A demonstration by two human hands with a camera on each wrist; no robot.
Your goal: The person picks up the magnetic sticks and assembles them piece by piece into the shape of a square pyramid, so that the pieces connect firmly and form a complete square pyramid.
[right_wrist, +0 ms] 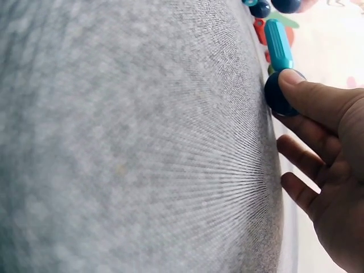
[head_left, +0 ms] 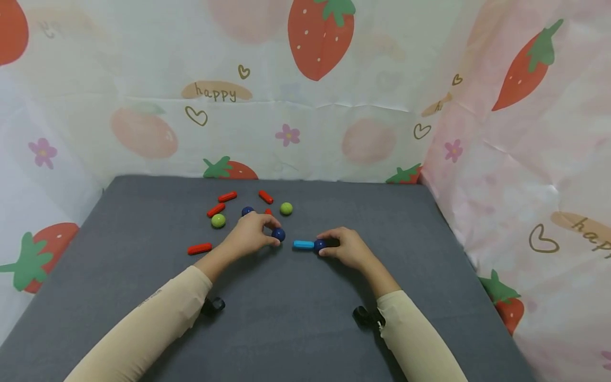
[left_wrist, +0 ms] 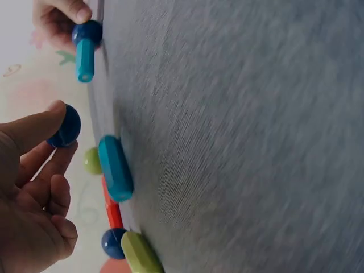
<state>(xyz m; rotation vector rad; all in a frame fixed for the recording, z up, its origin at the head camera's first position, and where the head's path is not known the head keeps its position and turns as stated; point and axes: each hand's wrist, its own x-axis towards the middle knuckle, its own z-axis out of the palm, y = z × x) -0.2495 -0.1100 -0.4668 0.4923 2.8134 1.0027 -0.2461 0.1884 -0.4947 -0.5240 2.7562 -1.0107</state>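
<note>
My left hand (head_left: 249, 232) pinches a dark blue ball (head_left: 278, 234) between thumb and fingertips, held above the cloth in the left wrist view. To its right, the thumb and fingers of my right hand (head_left: 352, 248) pinch a second dark blue ball (head_left: 320, 245). A light blue stick (head_left: 303, 244) juts from that ball toward the left hand, its free end apart from the left ball. Below the left hand, another light blue stick (left_wrist: 115, 168) lies on the cloth, with a green stick (left_wrist: 140, 253) nearby; the left hand hides both in the head view.
Several red sticks (head_left: 199, 248) lie left of and behind the left hand. Two green balls (head_left: 218, 220) and a third dark blue ball (head_left: 247, 210) rest among them. Grey cloth (head_left: 296, 329) covers the table, and a strawberry-print curtain (head_left: 305, 138) hangs behind.
</note>
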